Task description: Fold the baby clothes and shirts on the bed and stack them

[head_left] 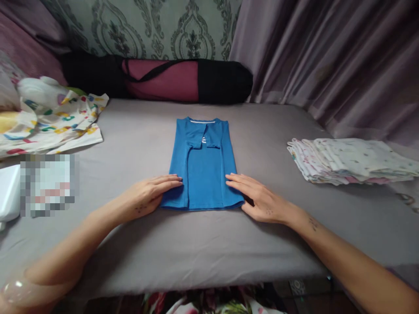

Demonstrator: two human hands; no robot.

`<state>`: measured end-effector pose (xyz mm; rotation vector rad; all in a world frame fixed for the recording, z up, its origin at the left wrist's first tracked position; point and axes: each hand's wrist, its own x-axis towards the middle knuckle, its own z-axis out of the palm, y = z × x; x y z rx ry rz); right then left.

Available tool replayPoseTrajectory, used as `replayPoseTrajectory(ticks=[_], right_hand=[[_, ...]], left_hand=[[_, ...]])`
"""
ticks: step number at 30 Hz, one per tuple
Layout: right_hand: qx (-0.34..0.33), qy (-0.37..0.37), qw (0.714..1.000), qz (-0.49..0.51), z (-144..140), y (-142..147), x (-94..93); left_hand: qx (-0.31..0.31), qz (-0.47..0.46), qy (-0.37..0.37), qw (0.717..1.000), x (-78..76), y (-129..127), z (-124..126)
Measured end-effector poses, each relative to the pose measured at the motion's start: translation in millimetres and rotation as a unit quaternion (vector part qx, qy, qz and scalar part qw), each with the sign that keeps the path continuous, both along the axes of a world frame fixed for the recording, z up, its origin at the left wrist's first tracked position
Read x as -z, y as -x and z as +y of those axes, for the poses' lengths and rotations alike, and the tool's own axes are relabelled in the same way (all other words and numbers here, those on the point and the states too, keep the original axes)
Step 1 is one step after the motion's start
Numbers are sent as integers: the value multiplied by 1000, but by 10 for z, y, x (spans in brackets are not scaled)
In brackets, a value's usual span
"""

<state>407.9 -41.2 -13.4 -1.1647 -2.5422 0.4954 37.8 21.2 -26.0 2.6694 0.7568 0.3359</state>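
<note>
Both my arms reach in from the bottom corners, forearms angled inward, and my 2 hands lie flat on the bed. My left hand is open, palm down, fingers straight and close together, the fingertips resting on the lower left edge of the blue shirt. My right hand mirrors it: open, palm down, fingers stretched toward the middle, tips on the shirt's lower right edge. Neither hand grips anything; they just press flat.

The shirt sits in the middle of the grey sheet, folded into a narrow upright panel, both sides turned in, the short sleeves lying across the chest, neckline at the far end. A small white mark shows between the sleeves, but I can't read it.

On my right, well apart from the shirt, there's a stack of folded patterned cloths. On my left, a crumpled colourful printed cloth, cut off by the frame edge. Near it a patch is blurred out, so I can't tell what lies there, and a white object at the far left edge is mostly cut off. A black and maroon bag lies along the wall at the far end. A clear bangle sits on my left wrist, partly out of frame.
</note>
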Motion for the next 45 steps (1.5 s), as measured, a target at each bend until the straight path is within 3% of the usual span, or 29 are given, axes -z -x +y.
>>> replayPoseTrajectory(ticks=[5, 8, 12, 17, 21, 25, 31, 35, 37, 40, 42, 45], right_hand=[[-59, 32, 997, 27, 111, -7, 65], [-48, 57, 995, 61, 127, -18, 54], [38, 120, 985, 117, 176, -27, 43], [156, 131, 961, 186, 414, 8, 163], [270, 66, 945, 172, 625, 106, 277], [335, 18, 939, 75, 658, 217, 261], [359, -8, 930, -82, 566, 263, 207], [351, -7, 929, -116, 559, 247, 192], [344, -11, 932, -113, 553, 230, 163], [331, -59, 936, -107, 546, 200, 121], [272, -106, 951, -102, 563, 195, 111], [97, -137, 981, -101, 637, 239, 115]], left_hand=[[28, -13, 32, 999, 66, 19, 112], [11, -44, 75, 996, 40, 22, 134], [-101, -95, 177, 974, -102, -46, 122], [-283, -135, 254, 915, -177, -244, 178], [-376, -126, 257, 881, -117, -388, 279], [-426, -73, 194, 880, -66, -448, 325], [-428, -49, 146, 891, -59, -485, 305], [-436, -11, 110, 893, 17, -452, 281], [-420, -8, 64, 905, 54, -405, 258], [-369, -13, -68, 927, 11, -364, 218], [-317, -16, -142, 937, -83, -397, 210], [-194, -20, -161, 968, -182, -530, 260]])
